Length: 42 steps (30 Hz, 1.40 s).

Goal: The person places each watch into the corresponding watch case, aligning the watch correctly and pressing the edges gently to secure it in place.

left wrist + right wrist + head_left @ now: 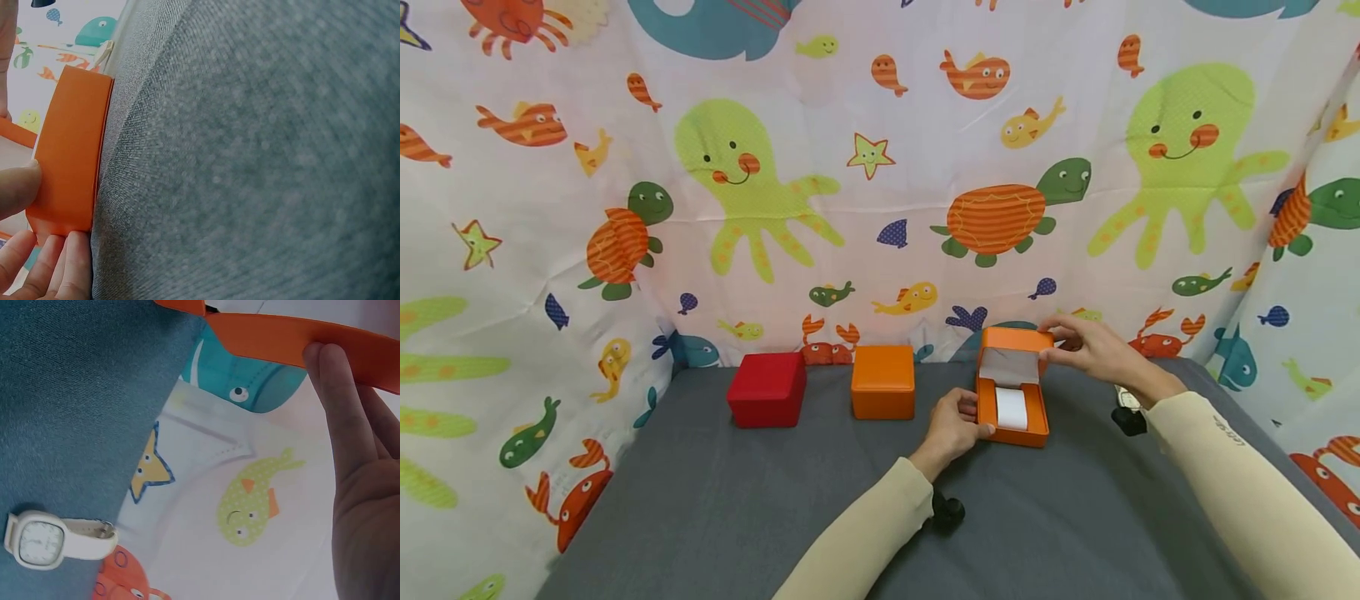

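An orange watch box (1036, 421) stands on the grey table with its hinged lid raised, showing a pale grey lining and a white cushion (1011, 408) inside. My left hand (952, 429) grips the base at its left side; in the left wrist view the thumb lies over the rim and the fingers (76, 265) press the side wall. At the top right, my right hand (1090, 346) pinches the raised lid (281, 340) by its edge. A white watch (41, 540) lies on the table below the right wrist, mostly hidden by the forearm in the head view.
Left of the open box are a closed orange box (883, 383) and a closed red box (767, 390), both near the table's back edge. Behind them hangs a white curtain (880, 275) printed with sea animals. The grey table (760, 500) extends toward me.
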Each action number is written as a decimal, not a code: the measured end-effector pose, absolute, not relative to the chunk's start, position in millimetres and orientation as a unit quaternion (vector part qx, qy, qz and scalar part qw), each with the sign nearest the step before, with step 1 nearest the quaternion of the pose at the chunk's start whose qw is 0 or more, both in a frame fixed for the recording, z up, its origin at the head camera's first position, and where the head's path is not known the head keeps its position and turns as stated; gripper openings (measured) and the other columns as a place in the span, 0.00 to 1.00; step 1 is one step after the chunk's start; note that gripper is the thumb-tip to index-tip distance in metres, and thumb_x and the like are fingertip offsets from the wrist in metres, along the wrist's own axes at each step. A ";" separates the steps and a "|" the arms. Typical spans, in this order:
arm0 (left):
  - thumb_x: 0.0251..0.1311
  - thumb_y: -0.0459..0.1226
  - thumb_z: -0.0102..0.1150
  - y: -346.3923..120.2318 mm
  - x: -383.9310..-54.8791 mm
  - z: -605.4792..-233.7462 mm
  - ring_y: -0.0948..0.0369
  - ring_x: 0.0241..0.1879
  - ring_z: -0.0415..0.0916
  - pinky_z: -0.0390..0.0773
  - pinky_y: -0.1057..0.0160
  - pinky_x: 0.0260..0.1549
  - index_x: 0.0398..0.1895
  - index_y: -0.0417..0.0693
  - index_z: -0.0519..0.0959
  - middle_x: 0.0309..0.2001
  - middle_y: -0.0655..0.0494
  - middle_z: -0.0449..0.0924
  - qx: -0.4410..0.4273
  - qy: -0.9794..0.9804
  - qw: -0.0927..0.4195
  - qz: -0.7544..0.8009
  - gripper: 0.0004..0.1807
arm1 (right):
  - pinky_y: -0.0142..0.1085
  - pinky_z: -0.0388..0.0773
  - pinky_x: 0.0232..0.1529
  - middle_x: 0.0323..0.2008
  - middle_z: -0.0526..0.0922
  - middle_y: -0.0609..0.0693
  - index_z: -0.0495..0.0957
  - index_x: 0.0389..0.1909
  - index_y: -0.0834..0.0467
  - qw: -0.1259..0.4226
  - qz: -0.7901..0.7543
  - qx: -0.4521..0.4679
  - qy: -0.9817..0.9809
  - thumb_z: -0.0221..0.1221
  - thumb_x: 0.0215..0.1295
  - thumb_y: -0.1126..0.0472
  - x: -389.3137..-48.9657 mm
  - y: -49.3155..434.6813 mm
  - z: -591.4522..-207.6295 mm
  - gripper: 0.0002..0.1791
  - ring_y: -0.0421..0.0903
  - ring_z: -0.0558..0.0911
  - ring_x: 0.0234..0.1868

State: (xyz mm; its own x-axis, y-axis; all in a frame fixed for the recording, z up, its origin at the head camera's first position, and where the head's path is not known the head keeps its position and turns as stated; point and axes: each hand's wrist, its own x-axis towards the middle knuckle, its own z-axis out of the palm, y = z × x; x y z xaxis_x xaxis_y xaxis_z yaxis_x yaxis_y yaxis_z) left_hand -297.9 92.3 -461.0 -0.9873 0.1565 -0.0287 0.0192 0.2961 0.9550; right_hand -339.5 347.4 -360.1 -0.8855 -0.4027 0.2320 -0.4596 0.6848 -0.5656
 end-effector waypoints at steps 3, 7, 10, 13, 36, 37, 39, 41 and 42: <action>0.43 0.28 0.74 91.1 -297.3 -461.2 0.62 0.34 0.75 0.79 0.62 0.37 0.48 0.45 0.77 0.37 0.55 0.76 0.061 0.801 0.056 0.593 0.26 | 0.43 0.77 0.37 0.55 0.76 0.65 0.71 0.59 0.54 0.031 0.343 0.219 -0.913 0.60 0.65 0.51 -340.8 347.7 -362.2 0.23 0.59 0.81 0.48; 0.42 0.27 0.74 89.9 -297.5 -460.8 0.62 0.34 0.75 0.79 0.62 0.36 0.48 0.44 0.77 0.37 0.54 0.77 0.062 0.798 0.050 0.597 0.26 | 0.46 0.79 0.42 0.56 0.75 0.65 0.68 0.62 0.56 0.001 0.397 0.203 -0.895 0.57 0.68 0.51 -344.4 346.3 -364.8 0.25 0.59 0.80 0.48; 0.42 0.27 0.75 90.4 -298.0 -462.0 0.62 0.33 0.76 0.79 0.63 0.36 0.47 0.44 0.77 0.36 0.54 0.77 0.063 0.799 0.047 0.596 0.26 | 0.44 0.81 0.44 0.55 0.74 0.68 0.66 0.63 0.59 -0.012 0.433 0.196 -0.880 0.56 0.69 0.53 -346.0 346.5 -366.2 0.26 0.61 0.80 0.48; 0.41 0.28 0.76 91.5 -298.3 -464.2 0.63 0.33 0.75 0.79 0.63 0.36 0.47 0.45 0.78 0.35 0.56 0.77 0.066 0.802 0.044 0.591 0.26 | 0.40 0.82 0.41 0.54 0.74 0.70 0.65 0.62 0.61 -0.016 0.447 0.187 -0.875 0.57 0.68 0.54 -347.0 348.3 -367.8 0.26 0.62 0.81 0.45; 0.44 0.32 0.75 90.3 -297.2 -458.0 0.63 0.34 0.73 0.78 0.64 0.35 0.47 0.46 0.77 0.36 0.55 0.77 0.072 0.822 0.063 0.561 0.24 | 0.47 0.81 0.41 0.57 0.72 0.70 0.61 0.68 0.63 0.008 0.414 0.181 -0.892 0.56 0.69 0.55 -341.7 349.2 -371.9 0.31 0.61 0.81 0.44; 0.44 0.33 0.75 89.8 -297.8 -457.2 0.63 0.34 0.73 0.78 0.64 0.34 0.47 0.45 0.77 0.37 0.55 0.77 0.078 0.827 0.061 0.554 0.24 | 0.45 0.82 0.41 0.58 0.71 0.70 0.60 0.68 0.64 0.008 0.412 0.177 -0.894 0.56 0.69 0.54 -340.1 349.7 -371.4 0.32 0.61 0.81 0.44; 0.45 0.35 0.75 89.1 -299.7 -455.5 0.63 0.34 0.73 0.78 0.65 0.34 0.48 0.45 0.76 0.38 0.54 0.76 0.088 0.839 0.058 0.534 0.25 | 0.46 0.81 0.42 0.59 0.69 0.71 0.58 0.69 0.64 0.007 0.413 0.163 -0.896 0.55 0.70 0.53 -336.8 351.8 -370.3 0.34 0.61 0.81 0.45; 0.46 0.38 0.75 88.1 -302.4 -453.3 0.63 0.35 0.73 0.77 0.66 0.35 0.49 0.44 0.76 0.40 0.54 0.75 0.100 0.852 0.053 0.511 0.26 | 0.49 0.80 0.44 0.60 0.68 0.71 0.56 0.70 0.64 0.006 0.405 0.145 -0.903 0.55 0.69 0.50 -333.2 355.9 -370.0 0.36 0.61 0.80 0.47; 0.47 0.39 0.75 87.2 -303.9 -452.3 0.63 0.35 0.72 0.77 0.67 0.36 0.50 0.44 0.76 0.40 0.54 0.74 0.108 0.857 0.049 0.501 0.26 | 0.50 0.79 0.45 0.60 0.68 0.70 0.56 0.70 0.64 0.008 0.396 0.133 -0.908 0.55 0.69 0.48 -331.1 358.8 -370.2 0.37 0.62 0.80 0.48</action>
